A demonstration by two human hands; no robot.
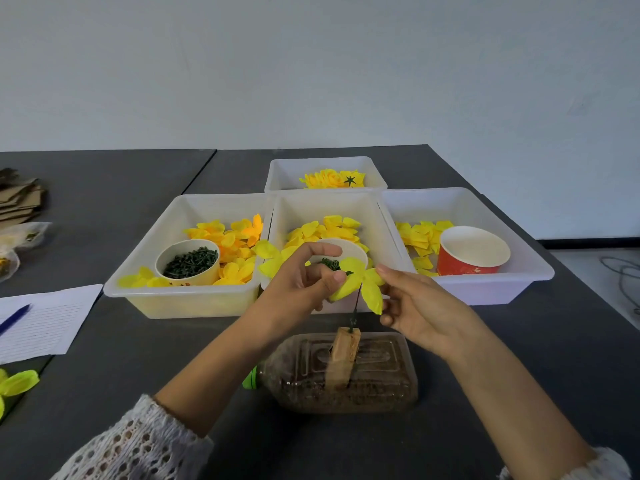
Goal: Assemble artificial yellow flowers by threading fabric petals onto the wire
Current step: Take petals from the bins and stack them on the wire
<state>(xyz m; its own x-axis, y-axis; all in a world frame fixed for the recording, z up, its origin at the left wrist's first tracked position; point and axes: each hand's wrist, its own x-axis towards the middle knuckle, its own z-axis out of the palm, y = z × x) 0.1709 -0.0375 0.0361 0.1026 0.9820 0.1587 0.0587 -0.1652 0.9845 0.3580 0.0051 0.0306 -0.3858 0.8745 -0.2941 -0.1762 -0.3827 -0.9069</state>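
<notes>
A thin green wire stands upright in a wooden block fixed on a clear plastic bottle lying on its side. A yellow fabric petal piece sits at the wire's top. My left hand pinches the petal's left lobe with thumb and curled fingers; another yellow petal shows behind it. My right hand touches the petal's right lobes with its fingertips, fingers lightly bent.
Four white trays stand behind the bottle with loose yellow petals; one at the back holds finished flowers. A paper cup of green parts is left, a red cup right. Lined paper with a pen lies left.
</notes>
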